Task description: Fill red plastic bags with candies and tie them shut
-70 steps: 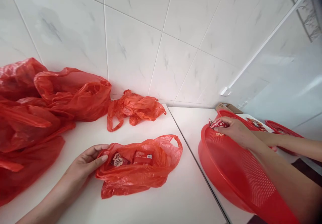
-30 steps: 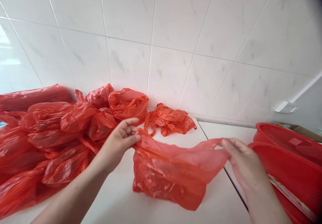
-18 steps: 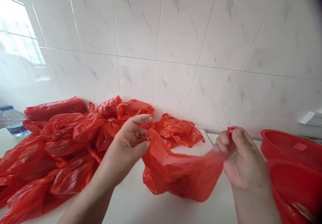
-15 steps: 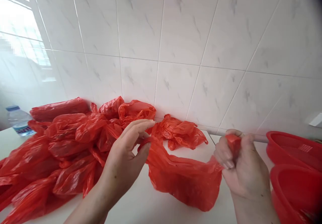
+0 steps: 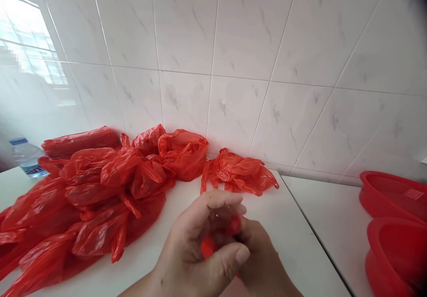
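Observation:
My left hand (image 5: pixel 200 248) and my right hand (image 5: pixel 258 254) are brought together above the white table, in the lower middle of the view. A red plastic bag (image 5: pixel 207 247) is bunched up between them, with only small bits of it showing. The fingers of my left hand curl round it, thumb in front. Partly behind the left hand, my right hand is closed on the bag, and its fingers are mostly hidden and a little blurred. Just beyond the hands lies a loose heap of red plastic bags (image 5: pixel 240 172).
Knotted, filled red bags (image 5: pixel 93 199) are piled on the left, with a rolled red bundle (image 5: pixel 82 142) behind them. A water bottle (image 5: pixel 29 158) stands at the far left. Red plastic baskets (image 5: pixel 376 232) sit at the right, past a table seam (image 5: pixel 316 235). A tiled wall (image 5: pixel 187 30) rises behind.
The bag was stretched between my two separated hands. Now my right hand has come left to meet the left hand, which moved right and lower, and the bag is gathered between them.

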The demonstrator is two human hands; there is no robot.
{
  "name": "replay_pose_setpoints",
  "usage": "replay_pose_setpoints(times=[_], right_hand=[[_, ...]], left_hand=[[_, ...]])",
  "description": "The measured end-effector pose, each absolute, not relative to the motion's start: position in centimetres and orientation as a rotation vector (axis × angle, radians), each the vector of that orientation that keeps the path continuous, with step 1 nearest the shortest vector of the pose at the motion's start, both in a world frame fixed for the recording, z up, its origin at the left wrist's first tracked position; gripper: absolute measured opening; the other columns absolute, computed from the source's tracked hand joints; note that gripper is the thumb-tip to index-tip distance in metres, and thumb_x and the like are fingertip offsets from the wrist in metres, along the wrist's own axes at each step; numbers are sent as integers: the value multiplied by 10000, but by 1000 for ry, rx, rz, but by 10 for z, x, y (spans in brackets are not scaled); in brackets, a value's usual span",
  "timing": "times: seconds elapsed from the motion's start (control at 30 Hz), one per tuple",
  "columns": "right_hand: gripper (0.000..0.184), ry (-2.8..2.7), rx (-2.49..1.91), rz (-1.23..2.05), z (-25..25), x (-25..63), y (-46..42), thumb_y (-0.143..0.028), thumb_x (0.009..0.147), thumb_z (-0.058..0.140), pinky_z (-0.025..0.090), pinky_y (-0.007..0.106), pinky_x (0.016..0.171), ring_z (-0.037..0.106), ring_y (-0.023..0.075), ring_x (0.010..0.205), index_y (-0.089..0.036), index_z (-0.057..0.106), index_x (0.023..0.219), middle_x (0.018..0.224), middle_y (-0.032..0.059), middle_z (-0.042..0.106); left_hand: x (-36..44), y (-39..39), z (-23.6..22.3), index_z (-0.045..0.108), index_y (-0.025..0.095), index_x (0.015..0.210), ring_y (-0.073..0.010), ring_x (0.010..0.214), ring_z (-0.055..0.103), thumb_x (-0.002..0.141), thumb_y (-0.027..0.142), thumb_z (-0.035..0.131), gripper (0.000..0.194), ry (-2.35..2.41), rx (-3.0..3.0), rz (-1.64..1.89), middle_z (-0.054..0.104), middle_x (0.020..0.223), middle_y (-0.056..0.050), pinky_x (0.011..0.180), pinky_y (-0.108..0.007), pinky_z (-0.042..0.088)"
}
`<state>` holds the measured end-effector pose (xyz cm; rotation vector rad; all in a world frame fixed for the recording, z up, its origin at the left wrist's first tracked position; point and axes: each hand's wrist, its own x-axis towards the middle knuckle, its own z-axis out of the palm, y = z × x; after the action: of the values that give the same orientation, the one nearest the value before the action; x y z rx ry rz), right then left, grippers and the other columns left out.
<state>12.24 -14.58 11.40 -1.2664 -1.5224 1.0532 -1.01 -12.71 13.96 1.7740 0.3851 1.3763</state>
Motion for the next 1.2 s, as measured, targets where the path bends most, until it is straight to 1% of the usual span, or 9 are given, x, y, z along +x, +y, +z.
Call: replay_pose_setpoints(times=[0.13, 0.3, 0.43, 0.53, 0.67, 0.8, 0.93, 1.03, 1.2], right_hand=[[477, -1240, -1223, 1153, 116, 137, -139, -580, 831, 527, 252, 217, 457, 315, 77, 476, -182, 460, 577, 499, -44, 374], [470, -987, -1138, 1201, 124, 143, -141, -586, 780, 601, 255, 211, 442, 323, 78, 473, -182, 465, 582, 497, -48, 385], [507, -1268, -1128, 1213, 132, 154, -143, -570, 892, 436, 307, 226, 456, 387, 92, 451, -175, 498, 581, 509, -13, 478], [545, -1500, -1006, 1281, 136, 173, -143, -594, 907, 386, 382, 256, 572, 434, 102, 523, -163, 580, 636, 621, 14, 535], [692, -1673, -833, 1264, 133, 193, -143, -730, 853, 306, 389, 289, 614, 449, 131, 608, -177, 706, 962, 703, 30, 533], [191, -1718, -1151, 1136, 138, 191, -145, -364, 840, 586, 374, 244, 592, 463, 117, 644, -248, 695, 945, 742, -8, 549], [321, -1587, -1519, 827, 140, 181, -141, -216, 789, 564, 417, 247, 615, 503, 129, 681, -314, 602, 1092, 777, -36, 565], [296, -1584, -1568, 629, 135, 179, -136, -196, 800, 504, 419, 252, 596, 507, 126, 645, -295, 645, 1041, 752, -33, 597], [302, -1537, -1360, 875, 134, 185, -135, -204, 821, 485, 479, 292, 809, 603, 155, 904, -275, 661, 1057, 1032, 4, 658]], left_hand=[[-14, -121, 146, 596, 272, 1056, -172, 831, 600, 784, 64, 618, 343, 557, 2242, 1596, 609, 930, -41, 714, -279, 535], [-8, -110, 137, 633, 217, 1002, -151, 752, 580, 805, 125, 644, 218, 527, 2595, 1276, 625, 886, -36, 679, -254, 490], [-4, -102, 127, 594, 187, 762, -127, 639, 512, 866, 103, 529, 149, 601, 2600, 1307, 576, 713, -9, 601, -235, 420], [-5, -98, 129, 558, 190, 734, -157, 787, 559, 851, 95, 530, 153, 767, 2448, 1406, 599, 856, -42, 692, -252, 436], [-6, -98, 131, 500, 205, 764, -189, 963, 567, 856, 90, 464, 152, 760, 2228, 1272, 611, 1002, -54, 790, -276, 439], [-2, -99, 125, 437, 218, 754, -110, 577, 433, 879, 162, 447, 138, 760, 2028, 1035, 485, 641, 45, 542, -202, 356], [1, -99, 122, 419, 216, 740, -97, 545, 370, 865, 163, 460, 142, 852, 2000, 999, 453, 606, 65, 510, -195, 302], [2, -98, 123, 445, 212, 739, -96, 553, 412, 846, 153, 499, 134, 874, 2053, 970, 496, 616, 65, 531, -199, 322], [1, -95, 123, 481, 208, 749, -112, 631, 490, 817, 107, 561, 146, 896, 2263, 1057, 562, 686, 46, 612, -222, 366]])
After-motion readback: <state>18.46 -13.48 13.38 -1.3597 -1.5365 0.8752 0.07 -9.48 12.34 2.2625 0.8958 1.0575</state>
